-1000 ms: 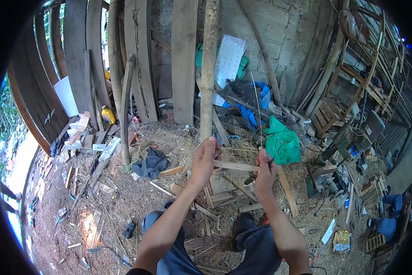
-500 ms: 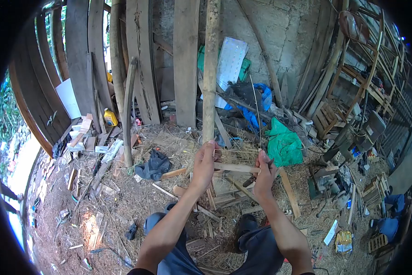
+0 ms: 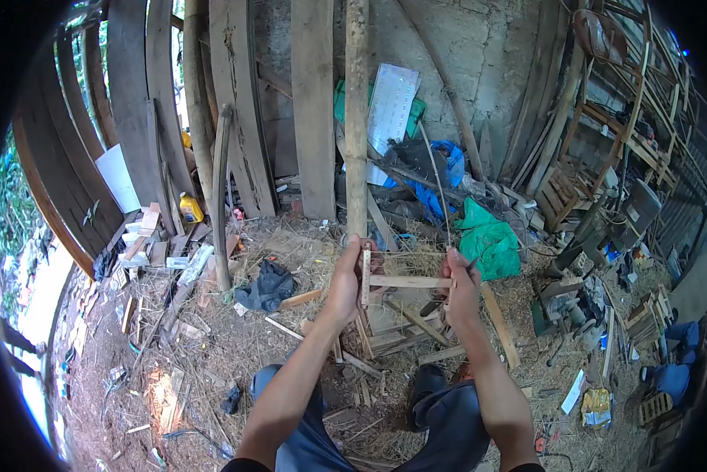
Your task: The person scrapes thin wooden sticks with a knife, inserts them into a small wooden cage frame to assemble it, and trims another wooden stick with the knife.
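Observation:
A small wooden frame piece (image 3: 408, 282) spans the gap between my hands, its crossbar level. My left hand (image 3: 348, 285) is closed round its left end, where a short upright strip with small marks or holes (image 3: 365, 277) faces me. My right hand (image 3: 463, 289) grips the other end, and a dark, thin object, too small to name, pokes out by its fingers. A long thin stick (image 3: 435, 177) rises behind the right hand. Behind the left hand stands a wooden pole (image 3: 356, 134).
Wood scraps and straw litter the ground (image 3: 212, 362). A green plastic sheet (image 3: 487, 240) lies beyond my right hand, a black cloth (image 3: 266, 286) to the left. Planks (image 3: 312, 110) lean at the back; a wooden chair (image 3: 562, 197) and machinery (image 3: 562, 307) stand right.
The wooden piece has turned in my hands, so its left upright strip now shows its marked face. My right hand has shifted slightly right. The view has moved a little.

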A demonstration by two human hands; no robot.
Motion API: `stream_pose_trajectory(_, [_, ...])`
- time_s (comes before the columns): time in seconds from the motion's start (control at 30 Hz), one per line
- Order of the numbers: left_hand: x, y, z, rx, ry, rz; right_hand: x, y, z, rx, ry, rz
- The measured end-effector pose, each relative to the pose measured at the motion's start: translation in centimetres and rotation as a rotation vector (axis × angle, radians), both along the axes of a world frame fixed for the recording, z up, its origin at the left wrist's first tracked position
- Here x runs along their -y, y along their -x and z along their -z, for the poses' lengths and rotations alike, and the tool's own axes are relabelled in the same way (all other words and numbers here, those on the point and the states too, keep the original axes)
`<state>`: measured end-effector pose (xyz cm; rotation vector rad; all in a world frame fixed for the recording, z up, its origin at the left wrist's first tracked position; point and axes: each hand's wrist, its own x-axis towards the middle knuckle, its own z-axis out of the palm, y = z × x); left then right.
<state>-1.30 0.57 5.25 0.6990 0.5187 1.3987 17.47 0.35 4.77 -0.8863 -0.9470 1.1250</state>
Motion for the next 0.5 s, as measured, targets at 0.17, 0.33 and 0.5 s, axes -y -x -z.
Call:
stream_pose_trajectory(0.17, [0.3,-0.1,-0.7,-0.143,0.034,-0.073,-0.1,-0.8,0.1,0.022,0.061,-0.067])
stream_pose_trajectory(0.33, [-0.5,0.0,0.4,-0.128,0.009,-0.037,-0.3,-1.2,0.4,0.086,0.069,-0.073])
stream_pose_trajectory(0.5, [-0.1,-0.1,-0.5,-0.087,0.059,-0.058,1.1,1.3,-0.4,-0.072,0.099,0.131])
